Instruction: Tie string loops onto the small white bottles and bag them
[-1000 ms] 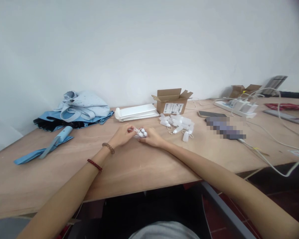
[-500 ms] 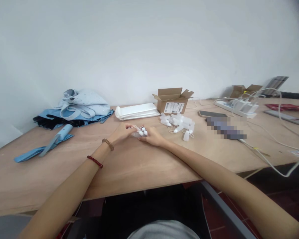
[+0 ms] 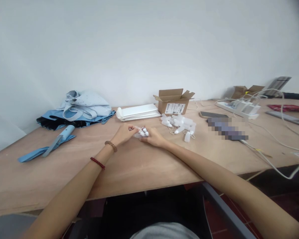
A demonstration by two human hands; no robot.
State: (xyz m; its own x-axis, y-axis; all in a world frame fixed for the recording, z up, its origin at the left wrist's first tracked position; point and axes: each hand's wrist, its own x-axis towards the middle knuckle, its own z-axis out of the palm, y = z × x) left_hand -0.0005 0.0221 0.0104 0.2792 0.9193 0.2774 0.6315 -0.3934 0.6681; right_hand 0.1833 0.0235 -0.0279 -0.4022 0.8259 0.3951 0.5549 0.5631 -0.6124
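Both my hands meet over the middle of the wooden table (image 3: 144,166). My left hand (image 3: 125,133) and my right hand (image 3: 154,137) are closed together on a small white plastic piece with a thin cord (image 3: 142,132). Just right of them lies a heap of several similar small white pieces (image 3: 180,124). Behind that heap stands an open cardboard box (image 3: 173,101). A stack of flat white packets (image 3: 138,112) lies left of the box. Two bead bracelets ring my left wrist.
A pale blue bag on blue cloth (image 3: 83,108) sits at the back left, with a folded blue umbrella (image 3: 48,147) nearer. A phone (image 3: 210,115), a power strip with white cables (image 3: 241,107) and another open box (image 3: 246,90) lie to the right.
My hands stay on the same white piece; the left fingers have shifted slightly around it. The view has drifted a little.
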